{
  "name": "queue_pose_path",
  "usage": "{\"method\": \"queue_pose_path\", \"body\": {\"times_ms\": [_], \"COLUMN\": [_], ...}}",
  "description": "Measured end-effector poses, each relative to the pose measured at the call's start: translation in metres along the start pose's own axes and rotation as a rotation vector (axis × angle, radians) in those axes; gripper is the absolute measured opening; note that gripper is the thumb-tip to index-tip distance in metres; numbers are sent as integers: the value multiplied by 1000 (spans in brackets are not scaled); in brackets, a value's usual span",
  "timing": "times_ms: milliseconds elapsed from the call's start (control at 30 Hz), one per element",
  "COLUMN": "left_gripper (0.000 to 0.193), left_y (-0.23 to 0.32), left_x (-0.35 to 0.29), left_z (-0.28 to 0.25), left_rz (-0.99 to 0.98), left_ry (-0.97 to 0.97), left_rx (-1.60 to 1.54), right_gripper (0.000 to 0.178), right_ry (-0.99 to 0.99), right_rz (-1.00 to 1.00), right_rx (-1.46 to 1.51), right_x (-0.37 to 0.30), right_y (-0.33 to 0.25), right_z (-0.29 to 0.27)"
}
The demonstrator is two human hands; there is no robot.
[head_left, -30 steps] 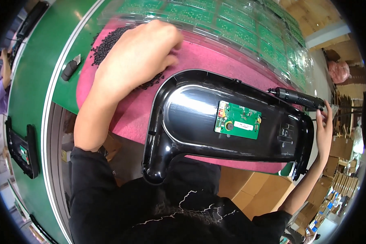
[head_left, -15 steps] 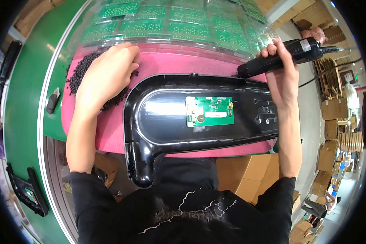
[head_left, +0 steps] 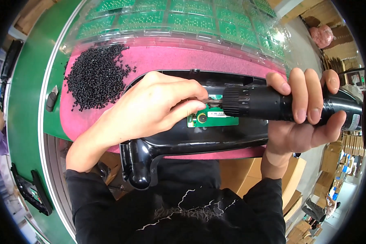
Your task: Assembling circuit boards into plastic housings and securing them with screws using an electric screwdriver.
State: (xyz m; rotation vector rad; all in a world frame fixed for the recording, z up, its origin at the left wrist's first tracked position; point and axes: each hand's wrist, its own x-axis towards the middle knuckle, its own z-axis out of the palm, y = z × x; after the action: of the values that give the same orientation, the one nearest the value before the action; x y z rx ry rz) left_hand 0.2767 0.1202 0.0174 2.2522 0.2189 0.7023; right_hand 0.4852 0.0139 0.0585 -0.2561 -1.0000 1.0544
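The green desk (head_left: pixel 26 105) carries a pink mat (head_left: pixel 171 59), and on it lies the glossy black housing (head_left: pixel 183 140) — its small green circuit board (head_left: pixel 215 118) sits mid-shell. Right hand (head_left: pixel 303 118) is wrapped tight around a black electric screwdriver (head_left: pixel 268 105), lying across the housing. Left hand (head_left: pixel 158 107) pinches at the driver's tip over the board. Black screws (head_left: pixel 95 75) heap at the mat's far-left corner.

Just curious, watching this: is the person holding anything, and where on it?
The right hand grips a black electric screwdriver around its barrel. The left hand pinches at the tip; what it holds cannot be told.
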Motion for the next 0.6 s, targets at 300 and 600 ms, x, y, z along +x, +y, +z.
{"method": "queue_pose_path", "body": {"times_ms": [300, 600], "left_gripper": [15, 13], "left_y": [9, 10], "left_x": [-17, -15], "left_z": [8, 8], "left_rz": [-40, -23], "left_ry": [-68, 63], "left_rx": [161, 144], "right_gripper": [35, 32], "right_ry": [-128, -91], "right_rz": [10, -2], "right_rx": [-131, -406], "right_x": [-18, -23], "right_y": [8, -19], "right_z": [10, 6]}}
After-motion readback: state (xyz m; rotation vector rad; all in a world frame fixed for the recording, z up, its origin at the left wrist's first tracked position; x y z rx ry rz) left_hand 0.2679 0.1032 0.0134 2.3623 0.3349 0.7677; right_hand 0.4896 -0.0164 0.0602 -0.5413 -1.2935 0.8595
